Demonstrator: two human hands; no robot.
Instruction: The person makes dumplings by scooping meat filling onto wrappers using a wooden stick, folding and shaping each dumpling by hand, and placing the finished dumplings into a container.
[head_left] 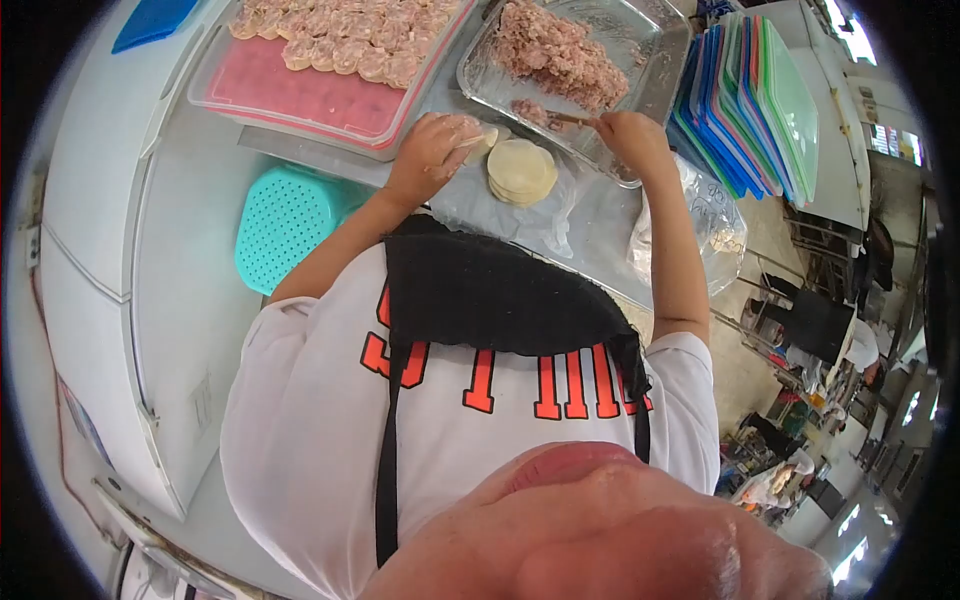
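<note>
My left hand point(437, 155) is closed around a pale round dough wrapper point(483, 143), part of which shows beyond the fingers. Just to its right, a small stack of round wrappers point(522, 170) lies on the metal table. My right hand point(632, 140) grips the handle of a thin spreading tool point(566, 118), whose far end meets a small lump of minced meat point(533, 112) in the metal tray point(640, 172). A large heap of minced meat point(560, 55) fills the tray's far part.
Filled dumplings point(350, 40) sit in rows in a pink-lined plastic container point(300, 95) at the far left. A turquoise perforated basket point(285, 228) is below it. Coloured lids point(745, 105) stand stacked at right, beside a clear plastic bag point(690, 225).
</note>
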